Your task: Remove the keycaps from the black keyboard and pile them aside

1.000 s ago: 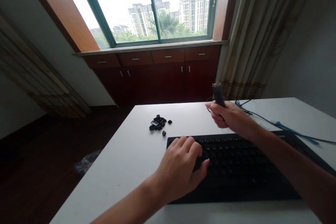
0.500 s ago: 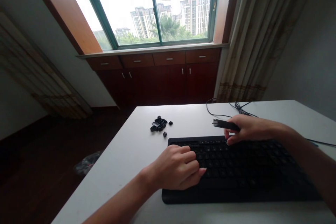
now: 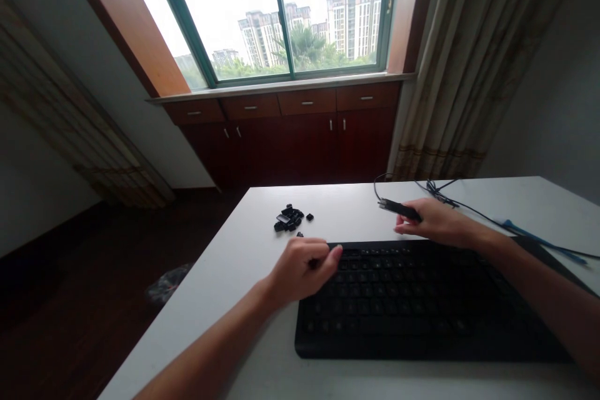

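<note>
A black keyboard (image 3: pixel 384 306) lies on the white table. My left hand (image 3: pixel 304 269) is closed above its upper left corner. Something dark shows between thumb and fingers, too hidden to name. Beyond the keyboard's far edge, my right hand (image 3: pixel 434 222) grips a slim black tool (image 3: pixel 398 208) with a short pronged, greyish tip pointing left. Loose black keycaps (image 3: pixel 289 219) sit in a small pile past my left hand. One keycap (image 3: pixel 310 217) lies just right of the pile, and another small piece (image 3: pixel 300 235) is partly covered by my left hand.
A thin black cable (image 3: pixel 482 215) runs in loops along the far right of the white table (image 3: pixel 225 300). Near the right edge lies a long blue item (image 3: pixel 544 242). A clear plastic bag (image 3: pixel 169 284) is on the floor, left. Cabinets (image 3: pixel 290 144) stand under the window.
My left hand has lifted off the keys and moved left and away from me, toward the keycap pile. My right hand, still holding the black tool, has shifted slightly farther from me.
</note>
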Action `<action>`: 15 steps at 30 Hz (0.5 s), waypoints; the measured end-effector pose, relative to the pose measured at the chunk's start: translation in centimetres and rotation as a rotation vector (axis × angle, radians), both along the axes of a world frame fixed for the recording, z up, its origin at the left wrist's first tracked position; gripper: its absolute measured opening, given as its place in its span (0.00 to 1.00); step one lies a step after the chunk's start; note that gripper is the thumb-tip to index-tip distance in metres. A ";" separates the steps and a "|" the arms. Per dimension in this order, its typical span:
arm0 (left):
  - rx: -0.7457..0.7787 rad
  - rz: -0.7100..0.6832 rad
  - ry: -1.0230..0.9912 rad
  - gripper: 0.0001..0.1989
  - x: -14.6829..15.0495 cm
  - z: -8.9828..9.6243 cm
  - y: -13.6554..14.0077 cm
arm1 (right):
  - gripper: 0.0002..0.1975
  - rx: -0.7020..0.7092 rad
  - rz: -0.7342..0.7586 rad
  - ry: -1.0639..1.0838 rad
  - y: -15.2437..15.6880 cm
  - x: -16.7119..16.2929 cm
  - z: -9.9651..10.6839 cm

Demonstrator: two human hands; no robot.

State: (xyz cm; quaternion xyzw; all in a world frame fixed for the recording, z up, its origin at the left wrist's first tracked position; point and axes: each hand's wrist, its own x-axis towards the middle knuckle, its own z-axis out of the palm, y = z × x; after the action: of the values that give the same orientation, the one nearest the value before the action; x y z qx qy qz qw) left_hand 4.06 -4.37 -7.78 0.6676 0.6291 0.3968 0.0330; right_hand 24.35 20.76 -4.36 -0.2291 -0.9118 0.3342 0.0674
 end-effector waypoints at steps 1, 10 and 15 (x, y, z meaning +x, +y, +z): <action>0.027 0.085 -0.004 0.27 -0.8 0.0 0.0 | 0.14 0.000 0.009 0.004 -0.1 -0.1 -0.3; 0.067 0.282 0.072 0.26 -6.5 -1.0 0.7 | 0.24 -0.221 -0.016 0.100 -1.8 -0.8 0.6; 0.109 0.279 0.094 0.20 -5.7 -0.6 1.3 | 0.29 -0.762 -0.069 0.333 -5.0 -2.1 0.5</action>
State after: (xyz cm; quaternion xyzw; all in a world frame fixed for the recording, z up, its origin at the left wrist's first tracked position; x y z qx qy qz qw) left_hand -1.68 -3.07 -8.38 0.5925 0.6940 0.3994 -0.0883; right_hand 22.29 15.80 -3.85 -0.2108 -0.6913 0.6778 0.1353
